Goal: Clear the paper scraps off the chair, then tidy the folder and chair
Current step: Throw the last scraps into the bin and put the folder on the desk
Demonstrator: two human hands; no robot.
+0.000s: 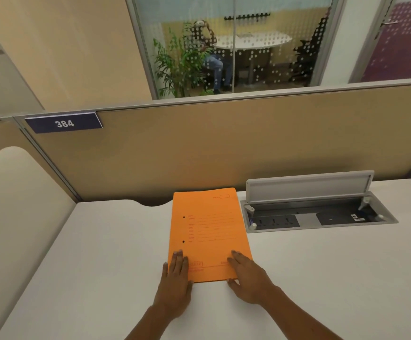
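White and plain, the bench point(101, 253) was seen in an office cubicle, and the orange folder point(209, 231) was laid closed on it, near the beige partition point(224, 143). The left hand point(175, 285) and the right hand point(248, 278) were both held flat, with fingers straight, resting on the near corners of the folder; nothing was gripped by them. The step in hand was judged to be the straightening of the folder. To do it well, an even light pressure should be given from both sides, so that the folder is slid square to the bench edge and is not bent. Just beside the folder on the right an open socket box point(317, 214) was set into the bench. A sign with the number 384 point(64, 123) was fixed on the partition. No chair and no paper scraps could be seen.
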